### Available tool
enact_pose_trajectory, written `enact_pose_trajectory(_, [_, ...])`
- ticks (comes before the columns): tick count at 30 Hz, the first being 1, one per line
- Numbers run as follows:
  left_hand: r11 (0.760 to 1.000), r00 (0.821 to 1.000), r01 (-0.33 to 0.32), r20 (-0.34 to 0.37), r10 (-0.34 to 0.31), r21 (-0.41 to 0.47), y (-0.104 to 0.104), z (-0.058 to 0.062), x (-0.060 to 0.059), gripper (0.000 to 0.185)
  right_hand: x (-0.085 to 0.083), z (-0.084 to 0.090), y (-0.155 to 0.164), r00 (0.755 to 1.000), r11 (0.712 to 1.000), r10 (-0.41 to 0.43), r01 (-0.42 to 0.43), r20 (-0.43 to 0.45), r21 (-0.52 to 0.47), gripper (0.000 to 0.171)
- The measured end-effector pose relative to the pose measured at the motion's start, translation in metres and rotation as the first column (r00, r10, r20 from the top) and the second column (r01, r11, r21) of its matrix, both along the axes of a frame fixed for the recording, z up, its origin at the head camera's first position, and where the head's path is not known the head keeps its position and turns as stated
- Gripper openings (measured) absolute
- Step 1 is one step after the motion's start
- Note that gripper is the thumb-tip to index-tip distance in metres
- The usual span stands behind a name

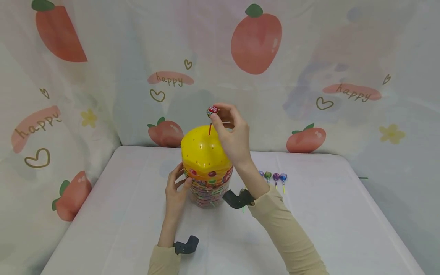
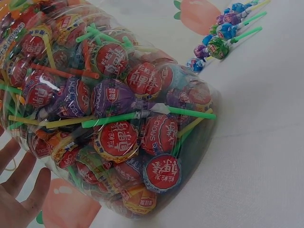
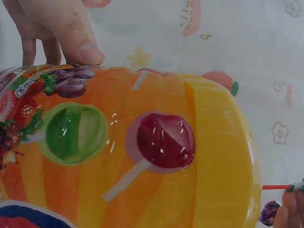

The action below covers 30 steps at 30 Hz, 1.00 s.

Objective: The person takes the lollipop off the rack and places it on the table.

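A clear plastic candy jar (image 1: pixel 207 193) full of wrapped lollipops stands upright, topped by a yellow lid (image 1: pixel 201 151) dotted with small holes. My left hand (image 1: pixel 177 191) holds its left side, fingers curved round the far side and thumb (image 3: pixel 91 52) on the label. Above the lid, my right hand (image 1: pixel 235 133) pinches a lollipop (image 1: pixel 212 111) by its wrapped head. Its red stick (image 3: pixel 275 187) points down and meets the lid's top; whether the tip sits in a hole cannot be told.
Several lollipops (image 1: pixel 283 177) lie in a group on the white-covered table (image 1: pixel 309 225), right of the jar and partly behind my right forearm. A fruit-printed cloth (image 1: pixel 213 46) hangs behind and at the sides. Dark camera mounts (image 1: pixel 238 198) are on both wrists.
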<state>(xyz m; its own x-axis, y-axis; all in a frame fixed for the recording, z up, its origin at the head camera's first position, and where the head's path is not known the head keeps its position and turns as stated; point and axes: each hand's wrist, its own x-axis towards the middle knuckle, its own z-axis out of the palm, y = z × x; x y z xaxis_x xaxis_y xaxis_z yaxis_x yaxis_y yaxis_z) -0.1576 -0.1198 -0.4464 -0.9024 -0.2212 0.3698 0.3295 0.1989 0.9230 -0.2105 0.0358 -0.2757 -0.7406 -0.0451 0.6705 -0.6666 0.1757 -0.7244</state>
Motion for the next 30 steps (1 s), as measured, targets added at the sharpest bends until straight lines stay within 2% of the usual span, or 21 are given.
enact_pose_trajectory(6, [1.0, 1.0, -0.014, -0.017, 0.015, 0.007, -0.005, -0.025, -0.013, 0.058, 0.008, 0.0, 0.009, 0.999, 0.999, -0.01, 0.012, 0.048, -0.045, 0.027])
enact_pose_trajectory(13, [1.0, 0.997, -0.005, -0.075, 0.005, 0.004, -0.005, -0.03, -0.014, 0.056, 0.02, -0.009, 0.028, 0.993, 0.996, -0.03, 0.04, 0.115, -0.083, 0.025])
enact_pose_trajectory(20, [1.0, 0.998, 0.001, -0.067, -0.001, 0.005, -0.005, -0.027, -0.013, 0.056, 0.032, -0.024, 0.047, 0.977, 0.99, -0.003, 0.034, 0.215, -0.139, 0.024])
enact_pose_trajectory(23, [1.0, 0.999, 0.001, -0.048, -0.001, 0.0, -0.002, -0.013, -0.006, 0.055, 0.038, -0.031, 0.054, 0.964, 0.985, 0.009, 0.037, 0.267, -0.166, 0.024])
enact_pose_trajectory(27, [1.0, 1.0, 0.008, -0.019, -0.008, 0.006, 0.002, 0.008, 0.006, 0.054, 0.045, -0.041, 0.065, 0.948, 0.987, -0.007, 0.058, 0.318, -0.152, 0.024])
enact_pose_trajectory(30, [1.0, 1.0, 0.007, -0.004, -0.007, 0.003, 0.002, 0.01, 0.007, 0.054, 0.048, -0.05, 0.072, 0.938, 0.987, -0.016, 0.071, 0.347, -0.145, 0.025])
